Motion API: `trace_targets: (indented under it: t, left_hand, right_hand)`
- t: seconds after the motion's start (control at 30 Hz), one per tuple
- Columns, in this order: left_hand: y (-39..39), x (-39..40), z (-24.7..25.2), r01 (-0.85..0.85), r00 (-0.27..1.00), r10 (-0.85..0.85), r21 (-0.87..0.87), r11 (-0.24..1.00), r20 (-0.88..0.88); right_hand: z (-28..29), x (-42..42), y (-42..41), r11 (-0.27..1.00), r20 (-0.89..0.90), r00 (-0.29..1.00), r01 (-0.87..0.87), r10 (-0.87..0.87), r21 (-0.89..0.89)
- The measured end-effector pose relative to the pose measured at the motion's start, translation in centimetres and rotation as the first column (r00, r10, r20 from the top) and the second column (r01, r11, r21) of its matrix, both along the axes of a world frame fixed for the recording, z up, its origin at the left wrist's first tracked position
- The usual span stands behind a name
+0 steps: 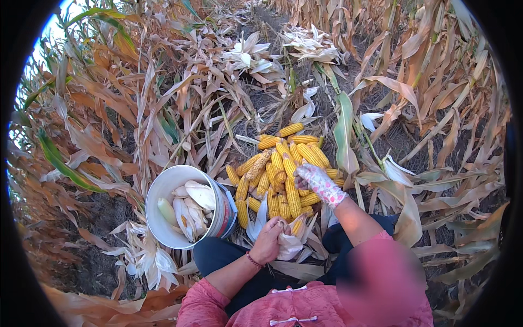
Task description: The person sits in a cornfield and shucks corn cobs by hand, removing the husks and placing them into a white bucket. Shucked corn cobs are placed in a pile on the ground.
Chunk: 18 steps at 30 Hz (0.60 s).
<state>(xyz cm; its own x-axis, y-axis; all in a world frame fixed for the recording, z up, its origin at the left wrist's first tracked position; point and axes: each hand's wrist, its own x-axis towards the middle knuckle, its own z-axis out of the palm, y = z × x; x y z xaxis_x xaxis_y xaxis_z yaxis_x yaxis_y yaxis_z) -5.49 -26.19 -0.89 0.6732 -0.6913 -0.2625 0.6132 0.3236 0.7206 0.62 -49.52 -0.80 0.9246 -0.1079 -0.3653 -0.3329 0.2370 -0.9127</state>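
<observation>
My left hand (pixel 267 241), bare with a bead bracelet at the wrist, grips the pale husk (pixel 289 246) of a partly husked corn ear (pixel 298 226) low in front of me. My right hand (pixel 312 180), in a white glove with pink spots, is at the right side of a pile of husked yellow corn ears (pixel 293 196). Its fingers are curled and partly hidden, so whether they hold an ear is unclear. A bucket (pixel 152 207) left of the pile holds several ears in their husks (pixel 192 218).
Stripped husks lie at the lower left (pixel 153 261) and in heaps farther ahead (pixel 249 53). Dry corn stalks and leaves (pixel 441 81) stand along both sides. A long green leaf (pixel 344 131) lies right of the pile. My bent knees flank the corn ear.
</observation>
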Motion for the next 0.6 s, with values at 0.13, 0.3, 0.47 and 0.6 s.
trace_targets:
  t: [0.13,0.3,0.47,0.6]
  left_hand:
    - [0.6,2.6,-0.5,-0.467,0.874,0.452,-0.054,0.882,-0.181]
    - [0.2,3.5,0.0,-0.431,0.892,0.444,-0.137,0.892,0.083]
    - [-0.6,2.4,0.8,-0.157,0.725,-0.086,0.285,0.946,0.684]
    - [-2.1,1.8,-0.7,-0.116,0.66,-0.075,0.2,0.973,0.747]
  right_hand:
    - [1.2,-0.9,3.5,0.704,-0.027,0.924,-0.309,0.381,-0.639]
    - [-5.1,-1.9,6.1,0.899,-0.053,0.929,-0.367,0.366,-0.237]
    - [-13.6,-1.2,6.7,0.778,0.062,0.796,-0.603,0.603,0.179]
    - [-22.1,-2.2,7.7,0.905,0.155,0.956,-0.286,0.248,0.316]
